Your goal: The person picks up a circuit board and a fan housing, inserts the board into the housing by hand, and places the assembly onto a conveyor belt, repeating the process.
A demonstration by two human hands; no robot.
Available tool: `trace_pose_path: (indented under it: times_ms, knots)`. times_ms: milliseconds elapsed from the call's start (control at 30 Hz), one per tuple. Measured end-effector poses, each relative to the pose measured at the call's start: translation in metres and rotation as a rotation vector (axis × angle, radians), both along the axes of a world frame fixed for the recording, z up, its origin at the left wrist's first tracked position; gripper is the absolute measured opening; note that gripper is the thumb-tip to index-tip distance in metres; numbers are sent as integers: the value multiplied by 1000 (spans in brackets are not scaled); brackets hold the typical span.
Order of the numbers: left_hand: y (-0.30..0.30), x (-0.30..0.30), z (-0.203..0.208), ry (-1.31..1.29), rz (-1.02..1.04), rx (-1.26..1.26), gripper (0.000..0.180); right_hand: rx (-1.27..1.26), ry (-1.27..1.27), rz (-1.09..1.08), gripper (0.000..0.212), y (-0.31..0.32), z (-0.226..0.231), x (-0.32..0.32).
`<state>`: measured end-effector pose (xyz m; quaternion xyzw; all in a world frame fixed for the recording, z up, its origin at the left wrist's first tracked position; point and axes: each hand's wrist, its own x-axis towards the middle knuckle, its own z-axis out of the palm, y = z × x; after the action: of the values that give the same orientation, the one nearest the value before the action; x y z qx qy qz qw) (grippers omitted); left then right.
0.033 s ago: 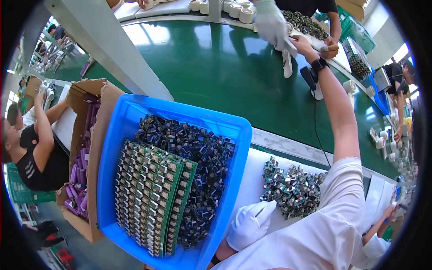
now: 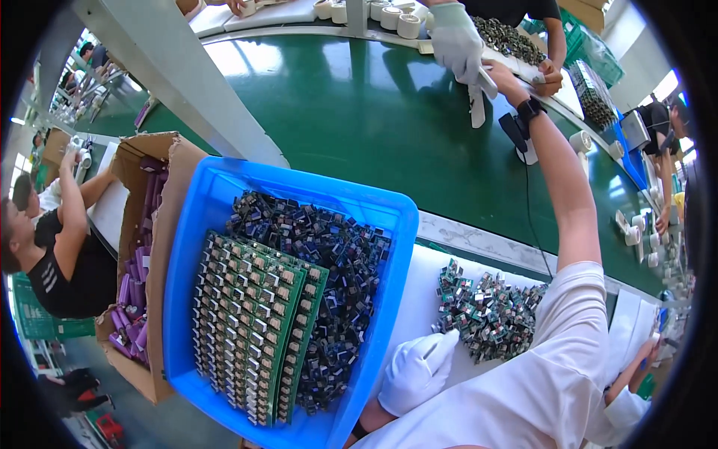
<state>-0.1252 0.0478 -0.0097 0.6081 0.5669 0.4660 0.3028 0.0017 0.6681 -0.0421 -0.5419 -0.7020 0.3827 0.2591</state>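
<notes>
My left hand (image 2: 416,373), in a white glove, rests on the white work surface (image 2: 415,299) with its fingers curled together. Whatever is in it, if anything, is hidden. Just beyond its fingertips lies a pile of small green circuit boards (image 2: 490,313). My bare right hand (image 2: 507,84), a dark watch at the wrist, reaches across the green belt (image 2: 336,112). Its fingers close at a white elongated piece (image 2: 488,82), which a co-worker's white-gloved hand (image 2: 456,43) also touches. Another white piece (image 2: 476,106) hangs below. A black-and-white corded device (image 2: 514,135) stands beside my wrist.
A blue bin (image 2: 299,177) at left holds larger board panels (image 2: 247,322) and loose dark boards (image 2: 348,277). Next to it stands a cardboard box (image 2: 179,161) of purple cylinders (image 2: 134,277). A grey post (image 2: 179,67) slants across the belt. Other people work around.
The co-worker's gloved hand, blurred before, has come slightly down and right, close against the white piece. My right arm has barely shifted; my left hand stays in place.
</notes>
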Motion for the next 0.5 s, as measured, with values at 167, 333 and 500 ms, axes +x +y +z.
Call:
trace_pose_path:
  times_ms: [167,333,500]
  knots:
    - [9,8,15,214,297,-69,37,-51,-278,148,70,-97,46,-38]
    - [-1,16,5,360,218,42,33,-172,-292,227,73,-141,95,0]
    - [-9,12,-12,217,245,225,33,-251,314,332,79,-293,155,53]
